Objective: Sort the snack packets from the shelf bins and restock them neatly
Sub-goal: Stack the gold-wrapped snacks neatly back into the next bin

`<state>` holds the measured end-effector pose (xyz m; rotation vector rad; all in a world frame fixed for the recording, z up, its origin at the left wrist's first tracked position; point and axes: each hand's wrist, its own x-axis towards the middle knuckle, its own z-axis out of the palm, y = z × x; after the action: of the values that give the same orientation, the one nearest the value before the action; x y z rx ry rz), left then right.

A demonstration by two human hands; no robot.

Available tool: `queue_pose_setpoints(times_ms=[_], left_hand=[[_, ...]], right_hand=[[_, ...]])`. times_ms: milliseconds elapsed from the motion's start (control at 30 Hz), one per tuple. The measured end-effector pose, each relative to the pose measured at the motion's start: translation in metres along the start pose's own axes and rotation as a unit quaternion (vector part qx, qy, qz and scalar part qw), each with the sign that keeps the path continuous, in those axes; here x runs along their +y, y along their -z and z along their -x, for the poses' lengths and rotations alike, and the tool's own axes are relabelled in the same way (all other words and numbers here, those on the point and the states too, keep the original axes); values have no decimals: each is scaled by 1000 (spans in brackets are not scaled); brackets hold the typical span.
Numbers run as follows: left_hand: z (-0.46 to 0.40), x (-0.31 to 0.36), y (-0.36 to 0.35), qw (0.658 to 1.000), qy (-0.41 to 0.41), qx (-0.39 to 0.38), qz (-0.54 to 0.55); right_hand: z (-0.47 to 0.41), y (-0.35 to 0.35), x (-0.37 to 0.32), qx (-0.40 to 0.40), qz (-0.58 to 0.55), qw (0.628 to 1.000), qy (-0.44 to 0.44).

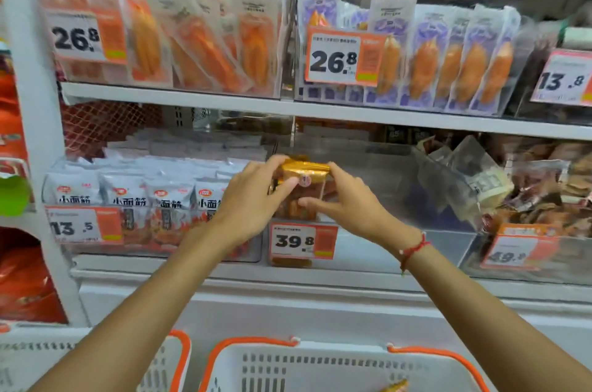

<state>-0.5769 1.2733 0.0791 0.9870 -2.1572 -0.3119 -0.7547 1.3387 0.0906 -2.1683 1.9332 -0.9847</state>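
Baskets nearest: two white slotted plastic baskets with orange handles (323, 366) sit low at the front; a gold packet corner shows in the right-hand one.
Left hand: left hand (253, 199) curls its fingers over the top left of the packets, thumb pressed to the front face.
Right hand: right hand (339, 199), with a red string bracelet at the wrist, pinches the right edge, fingers wrapped behind.
Task's thing: small stack of gold-topped foil snack packets with a clear window of orange pieces (304, 180), held between both hands at the left end of the clear plastic shelf bin (368, 167) above the orange-and-white 39.8 price tag (302, 241).
Handling: looks light, the film thin, crinkly and probably slick; the contents seem brittle, so a hard squeeze could crush them.
Where to hold: best by the flat sealed edges, one hand either side, so the stack stays squared.
Neighbours: white wheat-gluten packets (153, 196) stand in neat rows just left; brown loose packets (538, 186) lie jumbled to the right.
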Motion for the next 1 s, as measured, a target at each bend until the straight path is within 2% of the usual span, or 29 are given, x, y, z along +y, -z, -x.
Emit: queue_pose_setpoints(times_ms=[67,133,267,367,467,667,767,900,1000], left_hand=[[9,-8,-6,998,-7,12,-69],[19,-11,-12,996,-8,39,-82],[45,-13,-23,997,36,69,-2],[57,-19,-32,997,42,55,-24],[55,-26,-35,996,35,66,-44],[54,-30,-38,996,36,72,-26],[52,-31,-39,996,33,75,-30],[53,-28,-36,997,39,69,-20],[53,-27,-35,997,43,61,-24]], right_hand=[[-6,-5,4,-65,-31,997,-19],[-8,-10,6,-115,-62,991,-36],[-8,-8,4,-42,-29,999,3],[-13,-5,-1,-65,6,997,48],[-25,-7,-6,-82,76,992,56],[-24,-14,10,-81,-26,995,-49],[-27,-15,6,-98,0,993,-59],[-38,-16,-11,-168,61,982,-68],[-44,-13,-16,-198,60,974,-94]])
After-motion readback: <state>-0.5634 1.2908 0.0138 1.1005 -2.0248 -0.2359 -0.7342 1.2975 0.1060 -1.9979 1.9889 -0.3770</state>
